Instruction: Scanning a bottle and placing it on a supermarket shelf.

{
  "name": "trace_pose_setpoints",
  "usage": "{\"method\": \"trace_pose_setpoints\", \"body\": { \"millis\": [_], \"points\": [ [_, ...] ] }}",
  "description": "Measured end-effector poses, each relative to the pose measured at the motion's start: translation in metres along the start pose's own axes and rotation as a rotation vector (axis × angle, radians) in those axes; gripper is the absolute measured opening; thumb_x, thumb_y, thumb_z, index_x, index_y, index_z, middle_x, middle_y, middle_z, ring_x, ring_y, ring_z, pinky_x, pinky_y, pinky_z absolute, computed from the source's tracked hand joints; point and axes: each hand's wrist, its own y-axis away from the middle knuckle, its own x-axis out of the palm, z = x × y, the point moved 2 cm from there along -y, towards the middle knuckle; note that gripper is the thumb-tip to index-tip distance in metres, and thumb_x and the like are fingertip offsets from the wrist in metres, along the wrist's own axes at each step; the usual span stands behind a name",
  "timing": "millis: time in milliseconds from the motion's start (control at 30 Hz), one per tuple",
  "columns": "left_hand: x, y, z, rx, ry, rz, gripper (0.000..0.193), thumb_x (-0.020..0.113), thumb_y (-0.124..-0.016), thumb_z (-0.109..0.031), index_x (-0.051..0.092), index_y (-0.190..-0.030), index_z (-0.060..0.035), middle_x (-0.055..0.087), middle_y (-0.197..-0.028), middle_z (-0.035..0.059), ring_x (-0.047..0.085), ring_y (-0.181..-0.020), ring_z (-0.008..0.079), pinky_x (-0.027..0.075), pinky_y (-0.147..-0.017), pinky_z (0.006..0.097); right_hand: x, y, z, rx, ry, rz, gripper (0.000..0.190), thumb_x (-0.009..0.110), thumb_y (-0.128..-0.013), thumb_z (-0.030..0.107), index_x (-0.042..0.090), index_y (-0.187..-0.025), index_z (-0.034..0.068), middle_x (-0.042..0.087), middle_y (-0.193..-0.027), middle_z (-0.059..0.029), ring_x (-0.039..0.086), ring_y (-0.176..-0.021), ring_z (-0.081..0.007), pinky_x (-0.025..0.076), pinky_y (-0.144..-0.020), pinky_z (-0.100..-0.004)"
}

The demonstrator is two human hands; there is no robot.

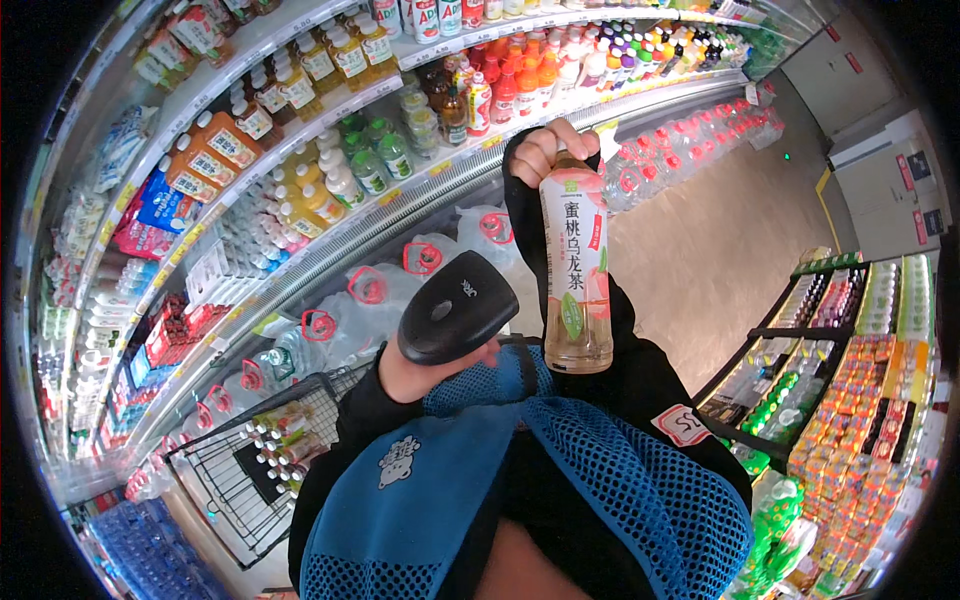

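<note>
A clear plastic bottle of pale tea (576,270) with a pink and white label hangs upright from my right hand (553,152), whose fingers close around its neck and cap. Lower and to the left, my left hand (427,375) grips a black handheld barcode scanner (459,309); the scanner's rounded head covers most of that hand. Bottle and scanner are apart, both in front of my blue mesh vest (420,480). The scanner's handle is hidden.
A refrigerated shelf (450,169) of bottled drinks curves along the left and top, with large water bottles (367,289) below it. A wire shopping cart (225,487) holding bottles stands lower left. Stacked drinks (847,450) fill the right side. Shrink-wrapped bottles (675,150) lie on the floor beyond.
</note>
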Motion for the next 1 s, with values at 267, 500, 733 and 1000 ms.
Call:
{"method": "trace_pose_setpoints", "body": {
  "millis": [267, 500, 733, 1000],
  "points": [
    [-0.004, -0.036, 0.0, -0.033, -0.076, -0.117, 0.038, 0.063, -0.074, 0.0, 0.047, -0.109, -0.0001, 0.06, -0.083, 0.0065, 0.059, -0.071, 0.0124, 0.048, -0.065, 0.0267, -0.034, -0.024, -0.002, -0.131, -0.292, -0.14, 0.027, 0.046, -0.083, 0.031, 0.049, -0.064, 0.013, 0.026, -0.049, 0.0031, 0.028, -0.046, -0.0089, 0.024, -0.044, -0.0239],
    [-0.023, -0.036, 0.002, -0.021, -0.174, -0.132, 0.042, 0.068, -0.069, -0.004, 0.049, -0.106, 0.0007, 0.061, -0.085, 0.0069, 0.059, -0.076, 0.0139, 0.046, -0.069, 0.028, -0.074, -0.04, -0.044, -0.046, -0.457, -0.038, 0.029, 0.048, -0.08, 0.03, 0.052, -0.058, 0.011, 0.03, -0.046, 0.0018, 0.029, -0.038, -0.0096, 0.024, -0.039, -0.0255],
    [-0.061, -0.026, -0.02, 0.281, -0.487, -0.134, 0.037, 0.07, -0.065, -0.006, 0.054, -0.097, 0.0021, 0.06, -0.088, 0.0134, 0.058, -0.08, 0.0204, 0.044, -0.073, 0.0312, -0.082, -0.049, -0.088, -0.045, -0.577, -0.106, 0.031, 0.047, -0.081, 0.031, 0.052, -0.058, 0.01, 0.03, -0.046, 0.0016, 0.03, -0.039, -0.0101, 0.025, -0.04, -0.0256],
    [-0.114, -0.001, -0.005, 0.103, -0.3, -0.184, 0.042, 0.068, -0.069, -0.006, 0.049, -0.105, 0.0024, 0.06, -0.086, 0.0111, 0.058, -0.078, 0.0173, 0.046, -0.069, 0.0317, -0.105, -0.065, -0.111, 0.047, -0.431, -0.146, 0.027, 0.041, -0.082, 0.031, 0.05, -0.065, 0.012, 0.028, -0.051, 0.0023, 0.029, -0.047, -0.0107, 0.024, -0.044, -0.024]
  ]
}}
